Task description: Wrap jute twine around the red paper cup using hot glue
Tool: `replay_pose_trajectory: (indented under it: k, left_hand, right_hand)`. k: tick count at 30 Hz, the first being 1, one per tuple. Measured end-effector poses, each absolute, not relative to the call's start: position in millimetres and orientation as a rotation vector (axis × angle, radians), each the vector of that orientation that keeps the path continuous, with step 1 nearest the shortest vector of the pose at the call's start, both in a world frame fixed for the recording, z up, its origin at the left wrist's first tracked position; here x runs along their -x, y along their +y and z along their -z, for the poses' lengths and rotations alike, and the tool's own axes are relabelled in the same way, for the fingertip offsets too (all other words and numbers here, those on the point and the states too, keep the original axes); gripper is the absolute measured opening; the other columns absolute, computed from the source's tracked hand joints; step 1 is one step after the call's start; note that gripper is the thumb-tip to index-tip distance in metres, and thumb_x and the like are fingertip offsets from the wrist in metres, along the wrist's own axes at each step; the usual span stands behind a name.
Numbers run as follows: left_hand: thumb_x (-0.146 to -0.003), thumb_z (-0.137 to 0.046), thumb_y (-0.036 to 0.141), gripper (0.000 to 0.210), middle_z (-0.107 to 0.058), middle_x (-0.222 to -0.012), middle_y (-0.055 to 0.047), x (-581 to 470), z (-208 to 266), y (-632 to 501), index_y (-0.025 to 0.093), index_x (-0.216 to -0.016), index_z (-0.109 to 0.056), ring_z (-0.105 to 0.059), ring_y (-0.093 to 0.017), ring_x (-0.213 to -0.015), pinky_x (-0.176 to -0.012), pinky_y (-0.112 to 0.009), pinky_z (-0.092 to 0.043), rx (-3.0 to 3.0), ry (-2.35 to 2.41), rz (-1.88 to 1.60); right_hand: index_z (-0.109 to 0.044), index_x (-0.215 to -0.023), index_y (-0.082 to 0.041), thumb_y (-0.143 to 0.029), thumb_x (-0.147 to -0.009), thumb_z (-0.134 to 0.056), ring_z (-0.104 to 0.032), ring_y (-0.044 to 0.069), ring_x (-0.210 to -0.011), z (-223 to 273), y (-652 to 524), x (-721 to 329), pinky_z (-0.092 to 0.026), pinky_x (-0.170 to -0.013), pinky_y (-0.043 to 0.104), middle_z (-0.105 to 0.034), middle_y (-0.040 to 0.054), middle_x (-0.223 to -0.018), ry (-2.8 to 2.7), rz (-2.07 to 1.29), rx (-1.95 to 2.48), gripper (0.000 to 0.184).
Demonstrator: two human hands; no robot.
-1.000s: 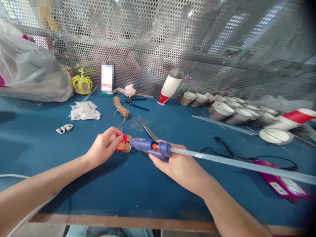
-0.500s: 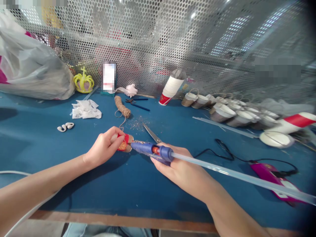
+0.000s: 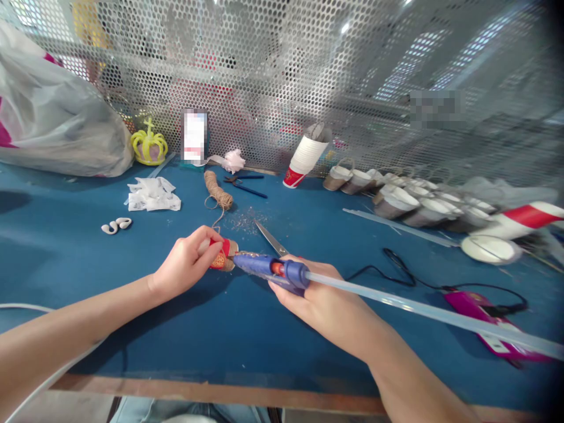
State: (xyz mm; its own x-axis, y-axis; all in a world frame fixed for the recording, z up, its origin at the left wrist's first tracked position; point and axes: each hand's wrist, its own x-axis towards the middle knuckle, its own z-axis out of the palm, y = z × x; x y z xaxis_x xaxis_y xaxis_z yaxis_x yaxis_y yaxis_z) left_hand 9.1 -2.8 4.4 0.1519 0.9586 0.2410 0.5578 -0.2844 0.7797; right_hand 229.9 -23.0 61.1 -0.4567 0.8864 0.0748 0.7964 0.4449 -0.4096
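My left hand [image 3: 187, 262] is closed on a small red paper cup [image 3: 219, 259] lying on its side, with brown twine wound round its end. A strand of twine runs from the cup up to a twine bundle [image 3: 218, 191]. In my right hand [image 3: 326, 296] is a blue hot glue gun [image 3: 264, 267], its nozzle at the twine-wrapped end of the cup; I cannot tell whether it touches. A long clear glue stick [image 3: 396, 301] sticks out of the gun's back. Scissors [image 3: 269, 237] lie just beyond my right hand, their handles hidden.
Pliers [image 3: 247, 185], a leaning stack of paper cups [image 3: 304, 158] and a phone [image 3: 194, 136] are at the back by the perforated metal screen. Several twine-covered cups [image 3: 396, 200] stand at right, near a magenta power strip [image 3: 480, 317] with a black cord. A plastic bag [image 3: 61, 123] fills the far left.
Almost nothing differs. The view has shifted very slightly; both hands keep their hold, and the glue gun's nozzle stays at the cup's end.
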Motion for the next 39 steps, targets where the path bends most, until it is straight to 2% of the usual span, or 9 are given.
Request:
replay_pose_trajectory:
  k: [10, 17, 23, 39]
  left_hand:
    - [-0.084, -0.042, 0.027, 0.014, -0.049, -0.052, 0.006, -8.0, -0.6, -5.5, 0.017, -0.087, -0.051, -0.038, -0.007, -0.045, -0.048, -0.017, -0.035, -1.989, 1.389, -1.037]
    - [-0.085, -0.040, 0.028, 0.015, -0.046, -0.050, 0.007, -5.5, 3.4, -5.8, 0.017, -0.088, -0.050, -0.041, -0.008, -0.047, -0.050, -0.018, -0.036, -2.049, 1.356, -1.037]
    - [-0.086, -0.038, 0.027, 0.015, -0.058, -0.066, 0.001, -3.4, 4.8, -5.5, 0.018, -0.091, -0.048, -0.053, -0.010, -0.059, -0.058, -0.020, -0.041, -2.081, 1.318, -1.012]
    - [-0.085, -0.040, 0.019, 0.007, -0.050, -0.060, 0.006, -4.7, 1.5, -7.5, 0.019, -0.086, -0.047, -0.049, -0.006, -0.050, -0.049, -0.016, -0.036, -2.180, 1.213, -1.054]
  right_hand:
    - [-0.056, -0.070, -0.020, -0.031, -0.079, -0.047, -0.054, 0.014, -0.056, -55.5, -15.4, -233.9, -0.041, -0.057, 0.026, -0.060, 0.0014, -0.064, -2.437, -0.331, 1.480, 0.017]
    - [-0.058, -0.068, -0.020, -0.031, -0.076, -0.051, -0.054, 0.014, -0.053, -59.5, -15.2, -231.2, -0.043, -0.054, 0.025, -0.062, 0.0003, -0.059, -2.352, -0.377, 1.479, 0.015]
    - [-0.053, -0.062, -0.019, -0.031, -0.077, -0.049, -0.046, 0.012, -0.043, -63.0, -12.8, -229.1, -0.039, -0.046, 0.024, -0.052, -0.0036, -0.045, -2.307, -0.532, 1.523, 0.020]
    - [-0.042, -0.054, -0.021, -0.027, -0.076, -0.049, -0.043, 0.010, -0.036, -67.0, -4.7, -223.8, -0.034, -0.041, 0.024, -0.044, -0.0056, -0.038, -2.230, -0.715, 1.562, 0.024]
